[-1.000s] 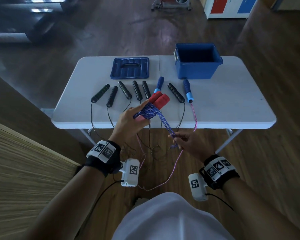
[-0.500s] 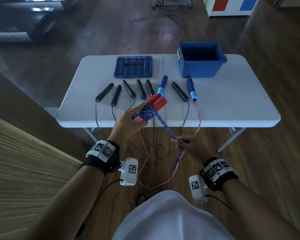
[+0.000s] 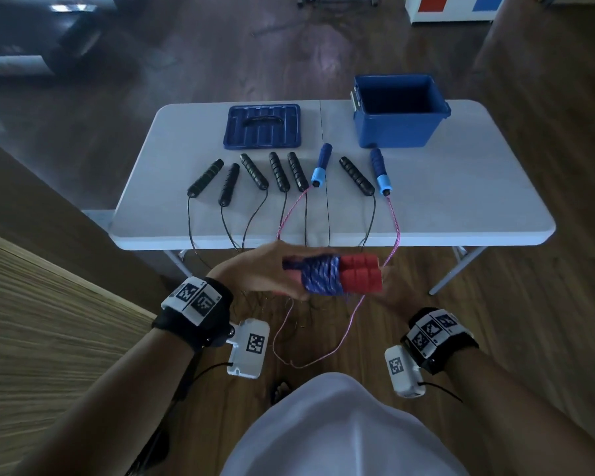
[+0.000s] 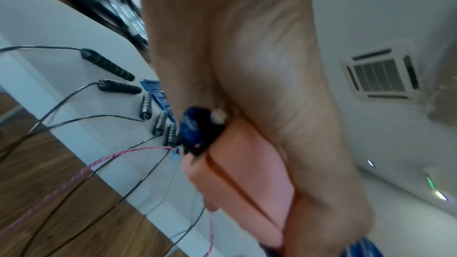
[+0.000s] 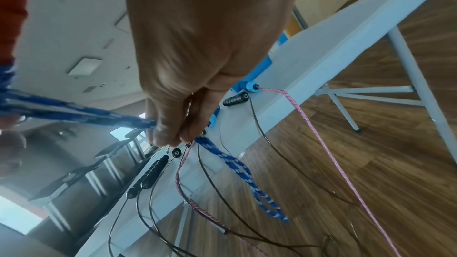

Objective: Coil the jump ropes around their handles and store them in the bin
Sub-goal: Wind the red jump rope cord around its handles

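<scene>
Left hand (image 3: pixel 265 273) grasps red handles (image 3: pixel 359 277) wound with blue rope (image 3: pixel 322 278), held in air at table's (image 3: pixel 461 201) 6 o'clock edge; right hand (image 5: pixel 197 56) pinches blue rope tail; open blue bin (image 3: pixel 401 113) on table at 1 o'clock, apart from bundle

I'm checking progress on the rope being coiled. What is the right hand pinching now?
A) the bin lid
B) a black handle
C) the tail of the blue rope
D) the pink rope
C: the right wrist view shows the right hand pinching the blue rope, whose short tail hangs below the fingers.
</scene>
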